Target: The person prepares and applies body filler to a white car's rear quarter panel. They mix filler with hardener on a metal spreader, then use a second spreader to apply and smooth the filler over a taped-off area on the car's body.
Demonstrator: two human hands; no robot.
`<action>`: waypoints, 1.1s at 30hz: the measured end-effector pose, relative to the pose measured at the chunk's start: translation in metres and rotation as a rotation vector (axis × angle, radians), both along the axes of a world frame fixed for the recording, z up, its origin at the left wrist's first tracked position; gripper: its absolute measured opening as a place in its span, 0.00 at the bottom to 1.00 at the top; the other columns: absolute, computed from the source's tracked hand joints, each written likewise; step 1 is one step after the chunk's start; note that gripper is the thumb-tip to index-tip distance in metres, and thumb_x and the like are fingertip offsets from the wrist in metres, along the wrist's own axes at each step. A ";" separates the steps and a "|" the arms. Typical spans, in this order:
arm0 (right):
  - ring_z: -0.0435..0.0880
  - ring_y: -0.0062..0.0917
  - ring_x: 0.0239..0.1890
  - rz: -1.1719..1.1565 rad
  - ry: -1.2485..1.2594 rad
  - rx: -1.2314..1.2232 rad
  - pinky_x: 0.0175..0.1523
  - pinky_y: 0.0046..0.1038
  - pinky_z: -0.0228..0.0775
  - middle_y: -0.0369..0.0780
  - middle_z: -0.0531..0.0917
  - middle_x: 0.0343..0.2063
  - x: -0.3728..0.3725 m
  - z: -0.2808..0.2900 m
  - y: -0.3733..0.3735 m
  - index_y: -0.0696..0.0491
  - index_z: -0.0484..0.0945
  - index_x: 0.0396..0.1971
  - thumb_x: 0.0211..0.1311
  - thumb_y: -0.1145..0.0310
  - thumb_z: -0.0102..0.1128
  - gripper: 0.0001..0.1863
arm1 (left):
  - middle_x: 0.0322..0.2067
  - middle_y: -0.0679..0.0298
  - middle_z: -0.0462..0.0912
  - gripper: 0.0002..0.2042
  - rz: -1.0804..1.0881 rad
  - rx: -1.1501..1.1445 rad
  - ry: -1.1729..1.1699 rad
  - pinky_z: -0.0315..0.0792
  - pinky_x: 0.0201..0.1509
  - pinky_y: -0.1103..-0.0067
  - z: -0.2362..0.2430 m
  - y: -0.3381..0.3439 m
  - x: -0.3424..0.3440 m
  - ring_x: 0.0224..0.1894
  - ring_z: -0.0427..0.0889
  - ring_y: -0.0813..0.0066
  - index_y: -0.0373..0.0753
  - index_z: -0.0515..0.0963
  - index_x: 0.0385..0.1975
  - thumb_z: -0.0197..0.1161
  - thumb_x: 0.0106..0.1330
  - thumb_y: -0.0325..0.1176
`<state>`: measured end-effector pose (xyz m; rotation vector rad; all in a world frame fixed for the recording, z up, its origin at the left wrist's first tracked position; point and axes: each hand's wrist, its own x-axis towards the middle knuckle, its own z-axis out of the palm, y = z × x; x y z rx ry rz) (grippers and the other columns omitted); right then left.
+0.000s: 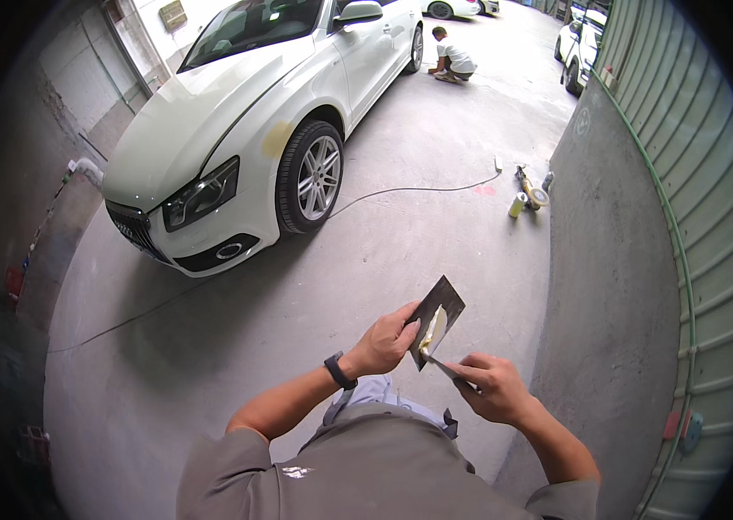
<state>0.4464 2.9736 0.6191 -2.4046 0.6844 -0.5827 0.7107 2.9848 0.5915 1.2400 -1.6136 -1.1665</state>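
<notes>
My left hand (383,339) is closed on the edge of a dark, flat rectangular mixing board (446,297), held tilted in front of my body. On its face lies a smear of pale cream-coloured body filler (437,326), thicker toward the lower end. My right hand (498,386) grips a putty knife (444,367), its tip touching the filler near the board's lower corner. The knife's handle is mostly hidden by my fingers. Ahead to the left stands a white car (210,113) with a yellowish filler patch (277,139) on the fender above its front wheel (310,176).
A polisher-like power tool (533,189) and a yellow-green can (517,205) sit on the floor by the right wall. A cable (410,188) crosses the floor to the car. Farther back, a person (453,59) crouches by the rear wheel. Corrugated panels (687,130) line the right side.
</notes>
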 end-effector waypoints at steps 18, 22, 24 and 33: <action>0.85 0.37 0.29 -0.714 -0.054 0.045 0.35 0.35 0.78 0.42 0.85 0.32 -0.059 -0.002 -0.419 0.55 0.87 0.49 0.57 0.80 0.67 0.18 | 0.47 0.60 0.84 0.22 -0.353 0.083 0.093 0.77 0.52 0.78 -0.027 -0.487 -0.061 0.44 0.81 0.78 0.30 0.68 0.70 0.49 0.80 0.30; 0.85 0.36 0.32 -0.362 0.019 -0.078 0.36 0.35 0.78 0.40 0.84 0.31 -0.062 -0.021 -0.508 0.53 0.87 0.46 0.57 0.79 0.67 0.16 | 0.49 0.63 0.82 0.22 -0.319 0.208 0.033 0.76 0.49 0.82 -0.035 -0.586 -0.078 0.43 0.78 0.83 0.31 0.66 0.71 0.49 0.81 0.30; 0.85 0.36 0.31 -0.408 -0.075 0.006 0.35 0.35 0.78 0.40 0.83 0.30 -0.088 -0.024 -0.565 0.52 0.88 0.47 0.57 0.79 0.67 0.16 | 0.49 0.63 0.82 0.22 -0.295 0.083 0.008 0.76 0.48 0.82 -0.041 -0.631 -0.087 0.43 0.78 0.83 0.30 0.66 0.72 0.48 0.82 0.30; 0.84 0.35 0.31 -0.305 -0.126 -0.098 0.34 0.35 0.77 0.40 0.84 0.31 -0.144 -0.025 -0.839 0.53 0.87 0.47 0.55 0.81 0.68 0.18 | 0.46 0.60 0.86 0.20 0.033 0.069 0.126 0.76 0.50 0.80 -0.012 -0.815 -0.143 0.44 0.81 0.80 0.30 0.69 0.69 0.48 0.80 0.29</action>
